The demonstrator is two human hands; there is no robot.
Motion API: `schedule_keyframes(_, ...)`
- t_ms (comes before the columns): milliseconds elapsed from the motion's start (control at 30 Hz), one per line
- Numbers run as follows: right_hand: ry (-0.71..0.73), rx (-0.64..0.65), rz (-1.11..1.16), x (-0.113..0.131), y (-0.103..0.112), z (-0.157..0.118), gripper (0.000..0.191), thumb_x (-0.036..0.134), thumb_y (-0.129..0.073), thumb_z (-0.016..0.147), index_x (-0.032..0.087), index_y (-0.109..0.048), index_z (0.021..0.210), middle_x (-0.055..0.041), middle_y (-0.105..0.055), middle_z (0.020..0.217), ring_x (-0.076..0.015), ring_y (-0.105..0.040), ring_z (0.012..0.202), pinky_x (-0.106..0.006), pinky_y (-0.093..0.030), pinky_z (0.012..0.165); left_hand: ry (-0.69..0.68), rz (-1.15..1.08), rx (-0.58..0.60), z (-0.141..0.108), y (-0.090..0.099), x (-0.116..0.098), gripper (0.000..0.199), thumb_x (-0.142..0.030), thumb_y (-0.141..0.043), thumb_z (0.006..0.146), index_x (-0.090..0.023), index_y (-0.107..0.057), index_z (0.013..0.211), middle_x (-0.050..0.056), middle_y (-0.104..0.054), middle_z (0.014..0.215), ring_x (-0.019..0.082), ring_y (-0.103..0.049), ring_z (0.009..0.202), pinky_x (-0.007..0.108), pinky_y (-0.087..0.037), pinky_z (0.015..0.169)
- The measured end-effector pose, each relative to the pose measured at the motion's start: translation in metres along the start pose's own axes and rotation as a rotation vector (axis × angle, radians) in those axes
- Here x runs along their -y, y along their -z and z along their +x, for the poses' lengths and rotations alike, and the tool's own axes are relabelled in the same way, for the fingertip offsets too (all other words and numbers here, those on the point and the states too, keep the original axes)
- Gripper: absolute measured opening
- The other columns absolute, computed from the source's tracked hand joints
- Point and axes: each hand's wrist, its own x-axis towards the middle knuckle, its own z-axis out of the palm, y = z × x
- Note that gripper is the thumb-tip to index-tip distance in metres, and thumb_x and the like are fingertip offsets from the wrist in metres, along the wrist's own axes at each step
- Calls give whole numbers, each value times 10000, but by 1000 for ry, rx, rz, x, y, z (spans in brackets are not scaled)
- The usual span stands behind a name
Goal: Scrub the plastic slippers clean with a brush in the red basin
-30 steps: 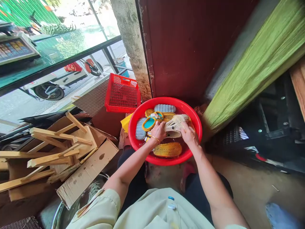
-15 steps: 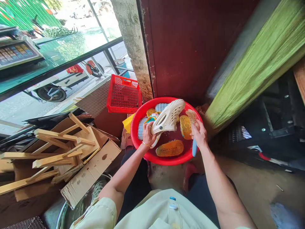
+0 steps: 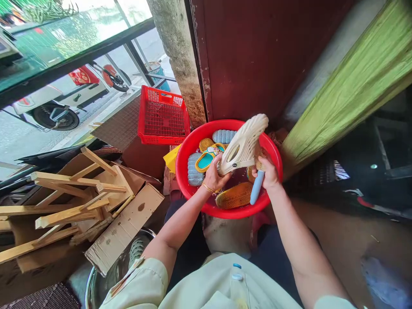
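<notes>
My left hand (image 3: 214, 175) grips a cream perforated foam sandal (image 3: 243, 145), holding it tilted up above a red plastic basin (image 3: 182, 182). My right hand (image 3: 268, 174) is shut on a scrub brush with a light blue handle (image 3: 256, 187), its bristles pressed against the sandal's underside. Shallow water lies in the basin among other footwear. A teal-and-yellow slipper (image 3: 204, 162) and a grey-blue sandal (image 3: 194, 169) lie at the left, with an orange-yellow sole (image 3: 234, 195) near my hands.
A red plastic crate (image 3: 162, 116) stands behind the basin, beside a concrete pillar (image 3: 177, 51) and a dark red metal door (image 3: 257, 56). Green cloth (image 3: 347, 90) hangs at the right. Cardboard and wooden slats (image 3: 80, 193) lie at the left, above a steel basin (image 3: 112, 274).
The sandal has risen from the basin and tilted up in my left hand. The blue-handled brush has come into view in my right hand.
</notes>
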Motion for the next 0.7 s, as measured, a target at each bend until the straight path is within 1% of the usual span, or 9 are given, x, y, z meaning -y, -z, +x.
schedule_keyframes(67,24,-23,63,4,2,-1,569,489,-707,752,326,-536,1271,64,-627,862,-77,-533,464,-200,-393,367,29,-40,62,0,-2,-1,911,-596,-647,870,-139,-285,1570,211,-494,1532,328,-487,1436,463,-404,1201)
schedule_keyframes(133,21,-30,72,8,4,-2,606,474,-717,746,341,-533,1308,59,-653,923,-72,-548,470,-196,-394,367,40,-113,70,0,-4,-4,937,-589,-656,870,-143,-254,1589,207,-477,1555,332,-466,1455,464,-398,1204)
schedule_keyframes(233,-13,-36,-23,12,12,-3,651,503,-718,755,328,-536,1356,12,-711,1050,-70,-568,482,-193,-404,373,112,-201,-2,3,-8,-6,796,-511,-600,933,-168,-286,1579,178,-488,1562,307,-457,1465,455,-393,1203)
schedule_keyframes(300,-17,-118,-92,14,18,-2,671,531,-721,764,318,-535,1373,-12,-734,1087,-69,-574,488,-185,-413,381,179,-201,-5,6,-9,-5,654,-463,-553,969,-186,-379,1536,149,-539,1525,283,-507,1421,437,-410,1186)
schedule_keyframes(367,-18,-227,-132,15,24,-2,704,547,-730,765,321,-515,1397,-13,-749,1053,-73,-581,493,-177,-420,389,227,-168,41,9,-8,-2,568,-437,-540,981,-201,-459,1491,124,-590,1477,268,-566,1357,417,-439,1155)
schedule_keyframes(433,-37,-282,-147,15,30,-3,735,541,-747,756,318,-497,1411,-8,-755,1004,-83,-596,501,-172,-427,397,273,-110,94,11,-8,1,536,-408,-547,980,-221,-489,1478,105,-616,1453,266,-607,1304,411,-468,1122)
schedule_keyframes(500,-61,-279,-152,14,34,-4,741,536,-760,747,305,-498,1401,-7,-755,979,-90,-608,509,-172,-433,402,319,-40,156,11,-10,5,538,-372,-560,971,-235,-485,1486,98,-621,1451,273,-623,1284,415,-486,1100)
schedule_keyframes(600,-77,-271,-160,13,39,-7,735,536,-761,750,301,-496,1394,-15,-753,1000,-92,-615,514,-173,-439,403,386,65,267,7,-17,8,569,-320,-572,956,-221,-450,1503,120,-631,1426,280,-625,1281,417,-498,1080)
schedule_keyframes(700,-112,-319,-189,12,41,-8,735,488,-755,770,305,-471,1422,-40,-740,1066,-93,-638,534,-165,-439,407,452,177,369,2,-24,7,582,-273,-568,946,-214,-420,1506,143,-645,1369,283,-644,1242,409,-519,1036)
